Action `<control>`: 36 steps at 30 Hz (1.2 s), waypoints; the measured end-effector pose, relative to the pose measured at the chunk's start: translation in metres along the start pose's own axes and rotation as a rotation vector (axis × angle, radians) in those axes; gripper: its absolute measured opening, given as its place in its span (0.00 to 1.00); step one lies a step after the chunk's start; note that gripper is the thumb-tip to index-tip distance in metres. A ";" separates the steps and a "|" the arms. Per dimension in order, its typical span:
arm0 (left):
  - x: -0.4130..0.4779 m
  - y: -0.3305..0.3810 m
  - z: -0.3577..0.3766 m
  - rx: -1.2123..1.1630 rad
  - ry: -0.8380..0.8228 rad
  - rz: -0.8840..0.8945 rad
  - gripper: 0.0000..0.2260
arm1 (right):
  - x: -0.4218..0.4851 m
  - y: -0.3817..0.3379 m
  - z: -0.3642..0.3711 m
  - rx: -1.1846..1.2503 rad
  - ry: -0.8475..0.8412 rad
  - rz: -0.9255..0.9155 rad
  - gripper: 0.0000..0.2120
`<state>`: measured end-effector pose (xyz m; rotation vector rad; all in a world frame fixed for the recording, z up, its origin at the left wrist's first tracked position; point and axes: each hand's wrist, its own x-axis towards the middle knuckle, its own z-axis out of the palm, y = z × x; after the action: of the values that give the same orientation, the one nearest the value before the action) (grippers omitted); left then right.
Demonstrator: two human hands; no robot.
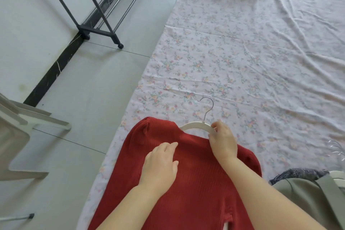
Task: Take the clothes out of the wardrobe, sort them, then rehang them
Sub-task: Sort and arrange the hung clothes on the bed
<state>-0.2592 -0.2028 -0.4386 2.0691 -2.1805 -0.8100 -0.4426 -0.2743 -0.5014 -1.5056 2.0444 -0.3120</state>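
Right hand [223,141] curled round white hanger [196,125] arm at neckline of red ribbed sweater [196,183]. Left hand [160,162] flat, fingers straight, pressing sweater chest. Sweater lies on floral bedsheet [242,52].

- Left hand [158,162]: bare; the forearm behind it is uncovered all the way to the bottom edge of the view.
- Right hand [223,144]: bare likewise; its forearm runs uncovered to the lower right corner.
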 end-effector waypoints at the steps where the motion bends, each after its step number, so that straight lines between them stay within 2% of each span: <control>1: -0.004 0.006 -0.005 -0.015 0.018 0.007 0.23 | -0.012 -0.001 -0.008 0.025 0.028 -0.028 0.08; 6: -0.024 0.038 -0.033 -0.032 0.155 0.087 0.24 | -0.086 -0.006 -0.048 0.124 0.048 -0.164 0.03; 12: -0.075 0.060 -0.075 -0.065 0.260 0.213 0.15 | -0.177 -0.043 -0.109 0.256 0.077 -0.157 0.04; 18: -0.137 0.081 -0.121 -0.181 0.399 0.257 0.14 | -0.244 -0.056 -0.167 0.308 0.101 -0.194 0.04; 23: -0.188 0.106 -0.142 -0.314 0.434 0.335 0.11 | -0.298 -0.044 -0.191 0.322 0.275 -0.221 0.11; 28: -0.233 0.124 -0.144 -0.357 0.390 0.489 0.11 | -0.363 -0.030 -0.200 0.309 0.507 -0.202 0.13; 30: -0.252 0.125 -0.141 -0.374 0.328 0.512 0.07 | -0.396 -0.027 -0.199 0.318 0.555 -0.174 0.13; 36: -0.320 0.147 -0.134 -0.452 0.173 0.587 0.05 | -0.491 -0.011 -0.204 0.261 0.696 -0.092 0.22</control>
<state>-0.3089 0.0485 -0.1619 1.1596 -2.0824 -0.8945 -0.4526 0.1495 -0.1797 -1.4492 2.3107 -1.2328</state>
